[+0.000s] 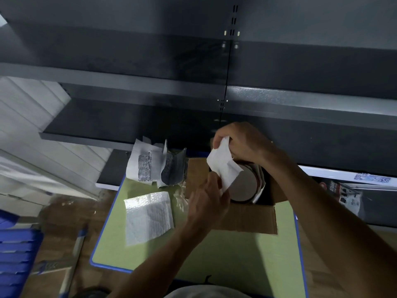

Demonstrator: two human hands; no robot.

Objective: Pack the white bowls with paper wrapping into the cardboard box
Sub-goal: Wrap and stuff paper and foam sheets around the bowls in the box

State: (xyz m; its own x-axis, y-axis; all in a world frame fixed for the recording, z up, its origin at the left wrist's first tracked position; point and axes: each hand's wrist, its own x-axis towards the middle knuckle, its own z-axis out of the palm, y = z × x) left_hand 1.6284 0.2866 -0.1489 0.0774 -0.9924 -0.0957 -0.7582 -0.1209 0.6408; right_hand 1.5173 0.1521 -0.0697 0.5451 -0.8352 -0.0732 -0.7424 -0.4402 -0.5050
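With my right grip (242,143) pinching the top of the paper sheet (223,166) and my left grip (206,201) pinching its lower edge over the white bowl (242,186) in the cardboard box (247,220), a hard tug might tear it.

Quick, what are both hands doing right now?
Left hand: pinching the lower edge of the paper.
Right hand: gripping the top of the same paper.
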